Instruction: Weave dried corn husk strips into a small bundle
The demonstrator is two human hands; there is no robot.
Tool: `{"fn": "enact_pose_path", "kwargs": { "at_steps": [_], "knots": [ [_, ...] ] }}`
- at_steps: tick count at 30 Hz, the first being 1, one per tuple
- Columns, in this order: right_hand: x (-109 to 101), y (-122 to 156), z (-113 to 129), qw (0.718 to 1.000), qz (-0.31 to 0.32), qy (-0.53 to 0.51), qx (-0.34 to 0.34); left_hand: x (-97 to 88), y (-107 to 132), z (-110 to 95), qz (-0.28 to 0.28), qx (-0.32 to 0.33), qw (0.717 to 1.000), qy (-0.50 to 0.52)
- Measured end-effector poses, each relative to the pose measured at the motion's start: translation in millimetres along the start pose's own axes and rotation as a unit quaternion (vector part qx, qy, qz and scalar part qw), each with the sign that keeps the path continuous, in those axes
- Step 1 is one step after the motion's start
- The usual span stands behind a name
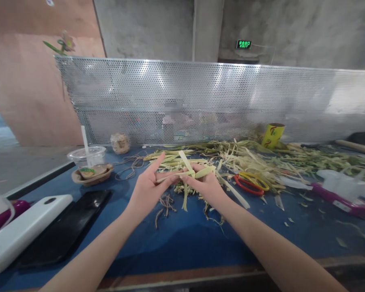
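Observation:
Over the middle of the table I hold pale green leaf strips (186,163) that cross each other, one end sticking up and another hanging below. My left hand (148,187) pinches the left end of a strip between thumb and fingers, its index finger raised. At the crossing, my right hand (209,185) is closed on the strips with its thumb in front; a folded end shows above that hand. Some fingertips are hidden behind the strips. Under and behind both hands lies a heap of loose leaf strips (234,160). Thin brown stalks (166,204) lie below my left hand.
Left are a lidded plastic cup (89,154) with a straw, a white slab-like object (27,229) and a black phone-like slab (68,225). Right are red and yellow rings (250,184), a purple-and-white tool (342,198) and a yellow roll (273,136). A perforated metal screen (140,89) stands behind.

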State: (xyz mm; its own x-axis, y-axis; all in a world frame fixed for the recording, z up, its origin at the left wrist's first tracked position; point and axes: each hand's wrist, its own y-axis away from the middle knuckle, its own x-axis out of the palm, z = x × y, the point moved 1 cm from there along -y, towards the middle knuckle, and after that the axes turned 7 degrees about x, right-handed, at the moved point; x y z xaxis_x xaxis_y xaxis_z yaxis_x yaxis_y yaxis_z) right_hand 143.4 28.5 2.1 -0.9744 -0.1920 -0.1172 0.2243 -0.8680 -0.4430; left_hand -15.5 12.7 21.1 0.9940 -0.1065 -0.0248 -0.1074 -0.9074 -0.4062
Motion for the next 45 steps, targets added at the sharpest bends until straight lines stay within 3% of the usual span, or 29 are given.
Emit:
{"fn": "enact_pose_path", "kwargs": {
  "at_steps": [3, 7, 10, 14, 18, 23, 31, 34, 37, 39, 42, 45],
  "knots": [
    [-2.1, -2.5, -2.9, 0.998, -0.061, 0.008, 0.006, 0.6, -0.4, -0.1, -0.021, -0.009, 1.0, 0.016],
    [-3.6, -5.2, -5.9, 0.997, -0.066, -0.04, 0.013, -5.0, -2.1, -2.9, -0.023, -0.004, 1.0, -0.009],
    [-2.9, -3.1, -3.3, 0.998, -0.042, -0.036, 0.016, -10.6, -4.8, -5.8, 0.002, -0.012, 1.0, -0.011],
    [3.3, 3.9, 3.1, 0.996, 0.06, 0.031, 0.057, -12.3, -7.9, -7.3, -0.009, -0.018, 1.0, 0.015],
    [10.1, 7.8, 5.2, 0.992, 0.102, 0.062, 0.043, -7.6, -5.8, -3.0, 0.0, -0.007, 1.0, 0.014],
    [11.0, 5.7, 1.7, 0.992, 0.11, 0.064, 0.024, -6.5, -3.1, -3.4, -0.008, 0.007, 0.999, -0.03],
    [11.6, 6.1, 0.3, 0.993, 0.057, 0.049, 0.089, -8.2, -4.8, -7.5, -0.076, 0.041, 0.996, 0.0],
    [10.6, 4.8, -4.7, 0.993, 0.04, 0.044, 0.104, -8.8, -6.0, -1.0, -0.041, 0.004, 0.999, 0.014],
    [8.0, 2.4, -9.3, 0.995, 0.02, 0.039, 0.091, -8.6, -5.1, 5.4, 0.067, -0.091, 0.993, 0.035],
    [6.4, 1.5, -9.4, 0.996, 0.028, 0.043, 0.077, -8.7, -3.9, 7.0, 0.124, -0.113, 0.985, 0.031],
    [4.2, 1.5, -6.2, 0.993, 0.044, 0.083, 0.071, -9.8, -3.3, 5.6, 0.139, -0.112, 0.984, -0.001],
    [1.8, 1.1, -2.9, 0.993, 0.012, 0.093, 0.068, -11.4, -3.6, 3.8, 0.146, -0.14, 0.979, -0.019]
  ]
}}
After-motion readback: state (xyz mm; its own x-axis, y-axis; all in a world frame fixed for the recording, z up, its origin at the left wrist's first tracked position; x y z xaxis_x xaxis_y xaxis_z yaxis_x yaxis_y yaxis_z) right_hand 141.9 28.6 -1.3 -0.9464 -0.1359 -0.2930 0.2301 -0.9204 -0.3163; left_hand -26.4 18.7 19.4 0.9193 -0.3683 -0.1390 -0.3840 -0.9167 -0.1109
